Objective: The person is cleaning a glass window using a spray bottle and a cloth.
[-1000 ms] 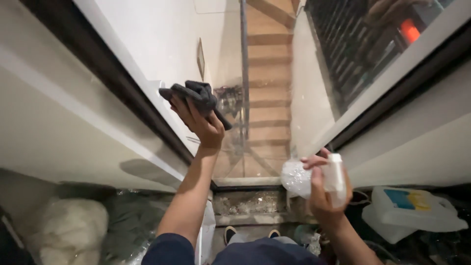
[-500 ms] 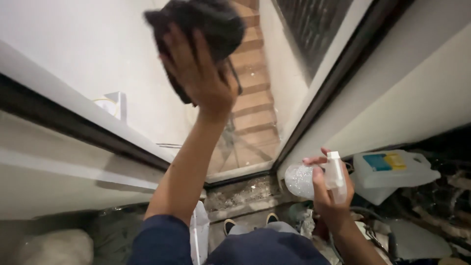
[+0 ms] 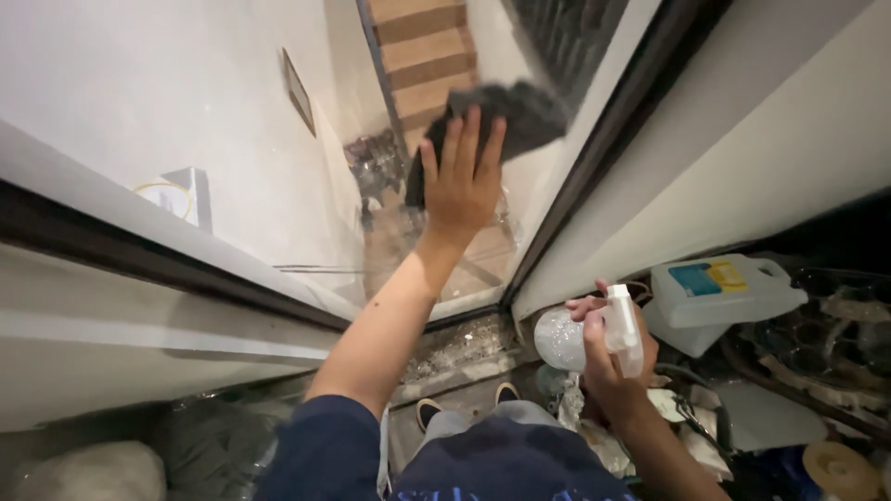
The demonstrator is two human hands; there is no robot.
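My left hand (image 3: 461, 182) presses a dark grey cloth (image 3: 522, 116) flat against a tall glass pane (image 3: 390, 139), fingers spread over the cloth. The pane sits in a dark frame (image 3: 594, 158), and wooden stairs (image 3: 422, 46) show through it. Lower right, my right hand (image 3: 613, 357) grips a clear spray bottle (image 3: 575, 336) with a white trigger head, held away from the glass near the sill. My dark blue sleeve and my shoes appear at the bottom.
A white plastic jug (image 3: 719, 289) with a blue and yellow label lies at the right among clutter and a tape roll (image 3: 840, 468). Debris covers the sill (image 3: 459, 351). A pale bundle (image 3: 88, 471) and plastic wrap lie at the bottom left.
My left hand has swept the cloth from the upper left of the glass rightwards toward the right frame. The right hand with the bottle has stayed low.
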